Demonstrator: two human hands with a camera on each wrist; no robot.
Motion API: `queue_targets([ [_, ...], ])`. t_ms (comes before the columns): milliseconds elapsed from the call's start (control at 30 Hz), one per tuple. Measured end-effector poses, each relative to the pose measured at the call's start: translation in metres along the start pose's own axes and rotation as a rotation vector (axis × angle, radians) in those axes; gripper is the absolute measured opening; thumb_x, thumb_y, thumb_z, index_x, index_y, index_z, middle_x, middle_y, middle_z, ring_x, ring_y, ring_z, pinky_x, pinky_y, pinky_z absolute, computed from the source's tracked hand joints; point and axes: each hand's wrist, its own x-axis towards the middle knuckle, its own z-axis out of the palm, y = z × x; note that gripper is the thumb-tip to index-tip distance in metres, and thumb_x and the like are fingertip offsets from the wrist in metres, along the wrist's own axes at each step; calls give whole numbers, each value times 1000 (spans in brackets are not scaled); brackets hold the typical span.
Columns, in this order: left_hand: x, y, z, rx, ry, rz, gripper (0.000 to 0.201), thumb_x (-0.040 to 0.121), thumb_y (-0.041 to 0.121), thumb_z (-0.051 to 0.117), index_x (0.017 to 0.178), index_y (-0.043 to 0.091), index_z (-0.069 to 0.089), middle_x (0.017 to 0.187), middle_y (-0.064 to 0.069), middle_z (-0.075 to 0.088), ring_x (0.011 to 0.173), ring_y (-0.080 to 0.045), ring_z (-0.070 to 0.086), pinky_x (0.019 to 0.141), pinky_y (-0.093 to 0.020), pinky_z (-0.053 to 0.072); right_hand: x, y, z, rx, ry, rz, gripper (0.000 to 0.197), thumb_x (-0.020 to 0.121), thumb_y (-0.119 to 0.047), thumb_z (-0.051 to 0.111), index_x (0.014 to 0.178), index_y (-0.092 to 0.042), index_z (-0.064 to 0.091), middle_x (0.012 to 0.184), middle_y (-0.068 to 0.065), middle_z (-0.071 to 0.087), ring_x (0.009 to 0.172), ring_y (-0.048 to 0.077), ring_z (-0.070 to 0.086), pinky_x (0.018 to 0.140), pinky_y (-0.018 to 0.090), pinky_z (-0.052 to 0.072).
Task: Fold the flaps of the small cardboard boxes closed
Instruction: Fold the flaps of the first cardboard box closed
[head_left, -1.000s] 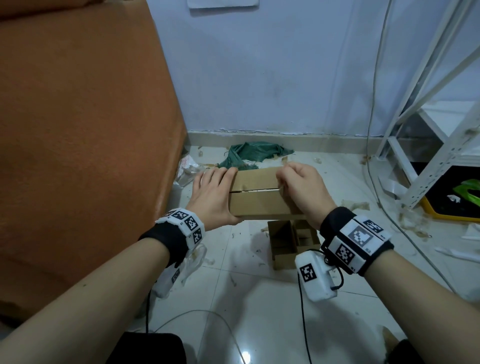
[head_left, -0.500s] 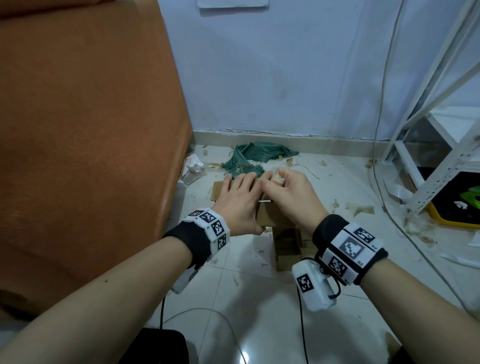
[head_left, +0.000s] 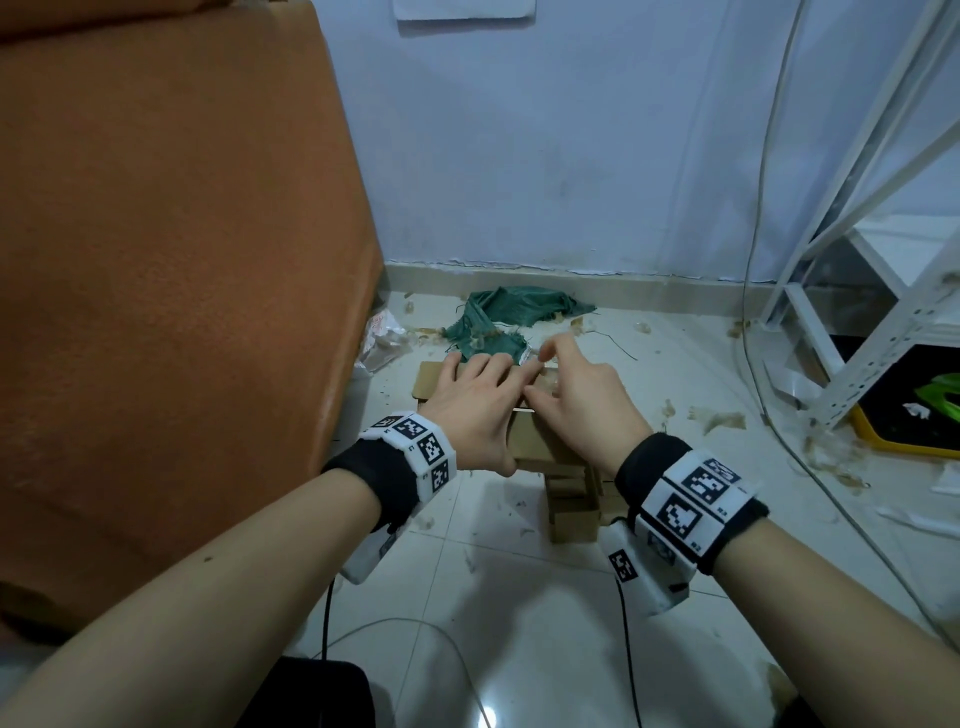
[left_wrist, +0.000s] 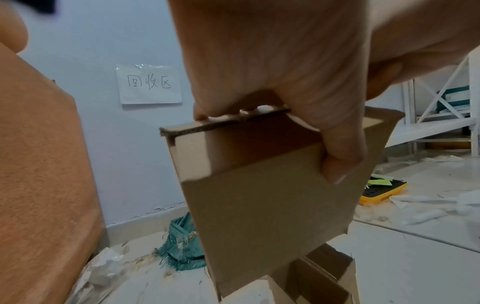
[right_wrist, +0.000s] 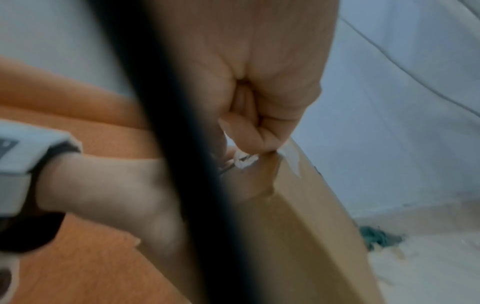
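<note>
I hold a small brown cardboard box (head_left: 532, 444) above the tiled floor, and both hands hide most of its top. My left hand (head_left: 493, 410) grips it, fingers laid over the top and thumb (left_wrist: 340, 156) pressed on the side face of the box (left_wrist: 259, 195). My right hand (head_left: 540, 374) pinches a whitish scrap of tape (right_wrist: 244, 161) at the top edge of the box (right_wrist: 311, 216); that view is blurred. A second small box (head_left: 571, 506) stands open on the floor right below, with its flaps up (left_wrist: 324, 275).
A big orange upholstered block (head_left: 156, 260) fills the left. A green cloth (head_left: 498, 322) lies by the wall behind the box. A white metal shelf (head_left: 857, 312) and a yellow-edged black tray (head_left: 909, 415) stand at the right. Scraps litter the floor.
My hands have come together over the box top, which showed its centre seam a second ago. The left hand slid right across the top; the right hand now pinches at the far edge.
</note>
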Motion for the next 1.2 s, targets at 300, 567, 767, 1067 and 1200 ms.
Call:
queue_targets([
  [300, 2, -13, -2, 99, 60, 21, 114, 58, 48, 78, 148, 29, 10, 140, -3, 33, 137, -26, 27, 118, -58, 4, 9, 2, -9, -210, -165, 139, 33, 90, -36, 60, 78, -5, 59, 76, 9, 63, 74, 28, 61, 68, 35, 50],
  [567, 3, -17, 3, -106, -46, -71, 117, 59, 35, 83, 148, 30, 6, 147, 1, 21, 143, -24, 15, 109, -72, 18, 3, 1, -8, 668, -256, 356, 25, 80, 3, 61, 62, -13, 53, 67, 12, 53, 57, 19, 46, 47, 22, 40],
  [767, 4, -25, 4, -286, -17, -104, 117, 56, 29, 84, 140, 39, 4, 144, 2, 22, 138, -23, 22, 104, -64, 34, 0, -6, -15, 1037, -293, 401, 30, 85, 9, 50, 64, -13, 48, 73, 15, 46, 54, 16, 42, 44, 19, 45],
  [1067, -4, -48, 2, -427, 100, -111, 119, 50, 28, 88, 144, 23, 14, 133, -5, 34, 121, -23, 37, 103, -49, 42, 0, -16, -18, 1251, -248, 305, 34, 88, 8, 50, 63, -14, 44, 55, -1, 40, 52, 10, 37, 61, 25, 37],
  [1200, -11, -58, 3, -409, 117, -123, 117, 50, 28, 87, 144, 20, 17, 133, -5, 34, 122, -22, 36, 103, -49, 42, 1, -8, -24, 831, -164, 199, 25, 88, -10, 64, 66, -17, 54, 62, -5, 48, 63, 13, 40, 66, 30, 37],
])
